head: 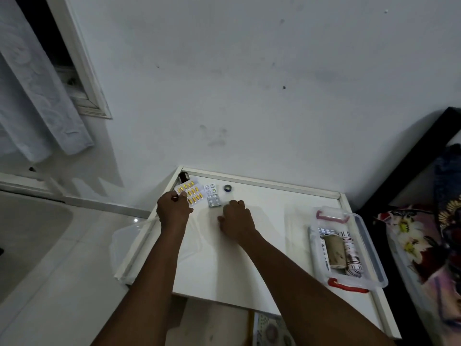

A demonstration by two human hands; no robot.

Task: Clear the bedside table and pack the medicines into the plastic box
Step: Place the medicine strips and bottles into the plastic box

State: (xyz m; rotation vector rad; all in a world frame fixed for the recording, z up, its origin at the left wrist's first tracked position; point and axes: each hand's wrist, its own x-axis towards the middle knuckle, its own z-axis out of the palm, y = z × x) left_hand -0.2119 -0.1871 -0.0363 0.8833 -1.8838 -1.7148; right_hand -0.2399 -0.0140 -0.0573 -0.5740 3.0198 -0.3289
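Both hands near far edge: left hand [173, 208] pinching yellow blister pack [189, 192], right hand [235, 217] seemingly empty.

A single head-worn wide-angle camera looks forward and steeply down, close over the white tabletop [262, 245] in the lower centre of the frame, wall [249, 71] filling the top.

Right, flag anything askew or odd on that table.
Nothing spilled or damaged. The silver blister strip lies slightly skewed, and the plastic box sits open with no lid on it.
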